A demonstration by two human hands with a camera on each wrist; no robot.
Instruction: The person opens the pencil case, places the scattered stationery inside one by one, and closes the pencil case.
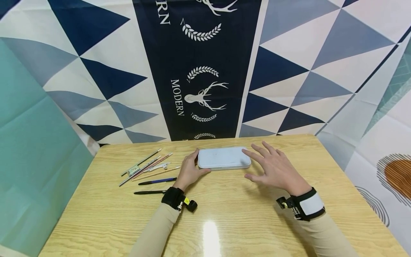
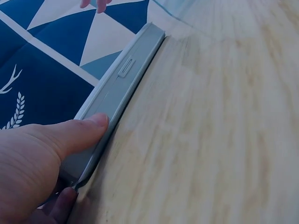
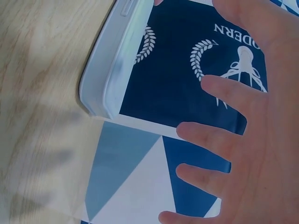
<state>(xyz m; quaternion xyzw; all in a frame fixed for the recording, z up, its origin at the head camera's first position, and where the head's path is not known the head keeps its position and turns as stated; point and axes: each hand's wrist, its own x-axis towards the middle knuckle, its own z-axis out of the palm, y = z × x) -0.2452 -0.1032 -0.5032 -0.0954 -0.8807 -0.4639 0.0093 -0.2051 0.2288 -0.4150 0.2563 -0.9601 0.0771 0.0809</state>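
A flat, closed white pencil case (image 1: 224,157) lies on the wooden table (image 1: 224,217) near its far edge. My left hand (image 1: 191,168) grips the case's left end. The thumb (image 2: 74,133) lies along the front side of the case (image 2: 122,81), and a finger curls in at the corner below it. My right hand (image 1: 270,163) hovers at the right end with straight, spread fingers and holds nothing. In the right wrist view those fingers (image 3: 219,135) stand clear of the case (image 3: 110,60).
Several pens and pencils (image 1: 147,169) lie loose on the table left of the case, with two dark pens (image 1: 154,186) nearest me. A patterned blue and white cloth (image 1: 205,71) hangs right behind the table's far edge.
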